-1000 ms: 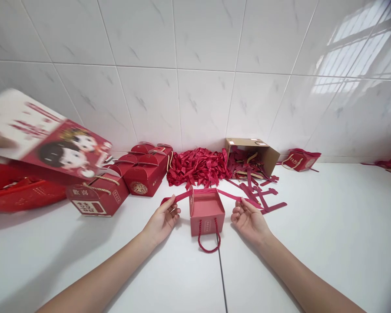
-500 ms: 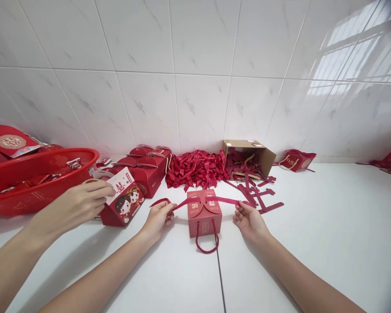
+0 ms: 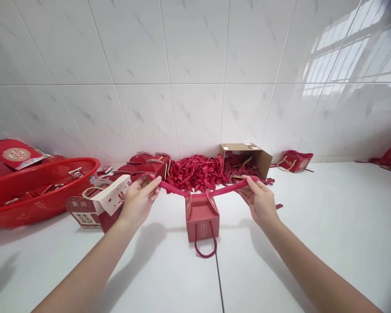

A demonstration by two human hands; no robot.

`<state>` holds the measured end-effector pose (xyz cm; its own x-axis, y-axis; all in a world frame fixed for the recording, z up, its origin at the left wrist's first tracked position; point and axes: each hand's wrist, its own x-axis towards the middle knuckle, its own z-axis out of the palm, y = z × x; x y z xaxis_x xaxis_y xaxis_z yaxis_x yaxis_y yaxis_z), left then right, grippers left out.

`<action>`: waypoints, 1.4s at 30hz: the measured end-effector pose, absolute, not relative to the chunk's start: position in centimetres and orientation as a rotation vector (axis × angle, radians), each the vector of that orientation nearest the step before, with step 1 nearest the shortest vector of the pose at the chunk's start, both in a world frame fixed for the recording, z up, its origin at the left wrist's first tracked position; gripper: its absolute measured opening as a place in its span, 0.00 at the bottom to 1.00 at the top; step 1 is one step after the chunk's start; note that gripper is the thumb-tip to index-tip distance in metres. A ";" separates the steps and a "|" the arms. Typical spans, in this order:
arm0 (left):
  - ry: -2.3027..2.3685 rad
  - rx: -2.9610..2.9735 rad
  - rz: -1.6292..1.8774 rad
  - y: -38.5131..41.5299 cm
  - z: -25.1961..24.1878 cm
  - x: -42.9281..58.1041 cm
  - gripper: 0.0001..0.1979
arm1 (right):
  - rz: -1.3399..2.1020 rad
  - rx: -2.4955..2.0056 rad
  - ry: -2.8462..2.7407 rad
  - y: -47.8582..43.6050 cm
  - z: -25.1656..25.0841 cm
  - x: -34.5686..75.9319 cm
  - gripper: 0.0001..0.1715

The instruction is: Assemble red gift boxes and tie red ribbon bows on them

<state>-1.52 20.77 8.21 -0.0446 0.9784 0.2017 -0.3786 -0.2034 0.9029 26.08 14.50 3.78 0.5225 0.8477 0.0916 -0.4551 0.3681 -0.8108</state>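
Observation:
A small red gift box [image 3: 202, 217] with a dark red rope handle stands on the table in front of me. A red ribbon [image 3: 173, 188] runs through its top flaps, which are lifted apart. The ribbon's left part is pinched in my left hand [image 3: 138, 198], raised left of the box. Over on the right, my right hand [image 3: 258, 195] pinches the other part between thumb and fingers. Both hands are above the tabletop, clear of the box itself.
Behind the box lies a heap of red ribbons [image 3: 197, 173], beside an open cardboard box [image 3: 265, 163] holding red pieces. Leftward are closed red boxes [image 3: 150, 164], an opened illustrated box [image 3: 84, 213] and a red plastic basket [image 3: 52, 204]. Another red box [image 3: 296, 161] sits by the wall.
Both my hands have risen with the ribbon, and the box's top flaps have lifted. The other person's hand has left the illustrated box, whose flaps are now open.

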 end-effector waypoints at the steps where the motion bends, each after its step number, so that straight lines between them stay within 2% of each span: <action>1: 0.781 1.089 1.526 20.7 9.5 -1.3 0.14 | 0.845 -0.814 -0.646 14.6 4.9 26.0 0.18; 5: 0.724 1.315 1.461 20.5 12.8 0.1 0.16 | 0.637 -0.857 -0.961 15.0 9.4 24.8 0.19; 11: 0.817 1.480 1.449 20.2 14.4 1.7 0.16 | 0.468 -0.862 -1.159 15.6 12.8 22.6 0.17; 16: 0.871 1.497 1.463 19.0 15.1 1.8 0.17 | 0.481 -0.803 -1.177 15.4 13.3 21.3 0.14; 25: 0.826 1.435 1.732 17.1 16.2 1.0 0.09 | 0.526 -0.713 -1.185 14.0 13.5 21.2 0.09; 32: 0.757 1.496 1.668 16.5 16.5 1.3 0.10 | 0.654 -0.643 -1.229 13.8 13.7 21.4 0.04; 42: 0.737 1.519 1.614 16.7 16.2 2.2 0.11 | 0.655 -0.660 -1.305 13.7 13.8 21.8 0.06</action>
